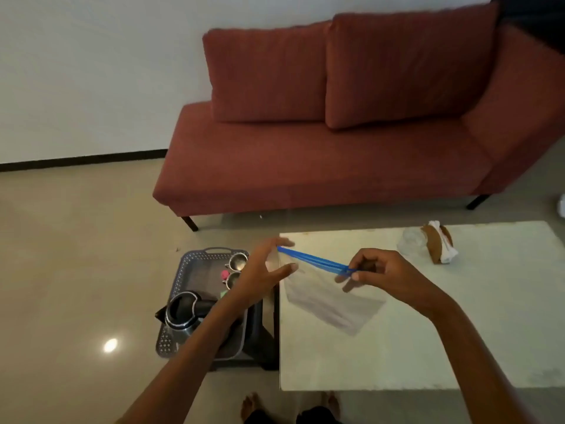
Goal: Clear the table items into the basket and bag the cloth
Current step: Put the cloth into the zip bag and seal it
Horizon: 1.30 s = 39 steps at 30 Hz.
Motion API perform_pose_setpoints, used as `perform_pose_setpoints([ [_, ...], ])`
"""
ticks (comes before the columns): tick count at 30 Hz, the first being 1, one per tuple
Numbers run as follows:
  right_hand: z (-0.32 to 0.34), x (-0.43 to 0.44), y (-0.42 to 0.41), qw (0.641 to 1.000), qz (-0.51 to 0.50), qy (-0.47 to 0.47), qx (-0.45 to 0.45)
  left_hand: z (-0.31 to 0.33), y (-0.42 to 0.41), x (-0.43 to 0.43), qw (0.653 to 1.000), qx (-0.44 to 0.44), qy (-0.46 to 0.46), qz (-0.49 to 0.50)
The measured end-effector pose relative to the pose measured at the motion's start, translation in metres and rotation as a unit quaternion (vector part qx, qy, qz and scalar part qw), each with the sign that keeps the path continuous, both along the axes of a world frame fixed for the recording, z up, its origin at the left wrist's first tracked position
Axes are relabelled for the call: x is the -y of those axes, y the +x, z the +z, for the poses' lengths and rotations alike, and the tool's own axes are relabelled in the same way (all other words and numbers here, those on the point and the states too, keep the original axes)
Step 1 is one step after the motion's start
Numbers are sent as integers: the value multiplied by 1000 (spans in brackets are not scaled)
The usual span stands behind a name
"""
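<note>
Both hands hold a clear zip bag (330, 304) up over the left part of the white worktop (458, 332). The right hand (385, 273) pinches the right end of the bag's blue zip strip (315, 260) between thumb and fingers. The left hand (263, 270) is at the strip's other end, fingers spread and only loosely curled; the strip's tip sits at the fingertips, but whether they grip it cannot be told. The strip runs taut and slanted between the two hands, and the bag's body hangs below it, its lower corner toward the worktop.

The cloth (440, 243), brown and white, lies crumpled near the worktop's far edge, well apart from the bag, beside a bit of clear plastic (411, 241).

Left of the worktop a grey basket (183, 270) sits low, holding a black kettle (183, 313), two metal cups (238, 261) and a small pink thing (224, 274). A red sofa (305, 142) stands behind.
</note>
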State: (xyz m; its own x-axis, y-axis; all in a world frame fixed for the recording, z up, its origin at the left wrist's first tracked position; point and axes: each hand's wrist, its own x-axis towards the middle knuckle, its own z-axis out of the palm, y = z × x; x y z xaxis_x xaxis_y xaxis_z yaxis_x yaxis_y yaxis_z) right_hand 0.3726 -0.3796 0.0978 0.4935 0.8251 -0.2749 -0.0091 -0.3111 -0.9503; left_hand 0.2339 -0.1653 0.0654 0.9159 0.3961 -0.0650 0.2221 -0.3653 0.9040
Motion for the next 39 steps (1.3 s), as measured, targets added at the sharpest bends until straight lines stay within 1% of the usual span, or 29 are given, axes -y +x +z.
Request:
perform_pose_setpoints([
  [2, 12, -7, -5, 999, -28, 28, -8, 18, -7, -6, 996, 11, -86, -14],
  [5, 15, -16, -13, 990, -98, 84, -52, 38, -14, -11, 973, 47, -225, 23],
  [8, 12, -24, -22, 956, -155, 183, -170, 51, -21, -18, 951, 79, -286, 89],
  [9, 9, -25, -26, 946, -159, 204, -193, 54, -22, -22, 941, 94, -306, 108],
  [10, 6, -27, -31, 945, -152, 208, -202, 56, -24, -24, 931, 111, -325, 122],
  [12, -1, -31, -42, 957, -127, 183, -186, 59, -24, -30, 916, 133, -348, 147],
  [14, -7, -38, -54, 971, -112, 149, -148, 61, -23, -36, 907, 142, -360, 167],
  [16, -7, -47, -62, 973, -141, 139, -115, 61, -25, -42, 902, 142, -374, 161],
  [18, -4, -55, -64, 968, -179, 142, -106, 57, -28, -47, 912, 123, -371, 128],
  [21, 1, -61, -62, 958, -199, 169, -116, 50, -36, -47, 939, 70, -331, 65],
  [24, 4, -63, -59, 952, -208, 185, -126, 44, -43, -43, 949, 38, -310, 37],
  [28, 7, -66, -57, 960, -172, 161, -153, 44, -46, -43, 950, 65, -294, 84],
  [31, 6, -67, -61, 974, -153, 115, -118, 47, -46, -45, 940, 68, -317, 104],
  [33, 6, -68, -65, 974, -180, 110, -88, 48, -47, -46, 935, 43, -340, 94],
  [36, 10, -68, -68, 963, -229, 119, -79, 47, -49, -49, 946, 1, -311, 92],
  [39, 12, -70, -70, 961, -241, 116, -68, 46, -50, -48, 944, 9, -303, 133],
])
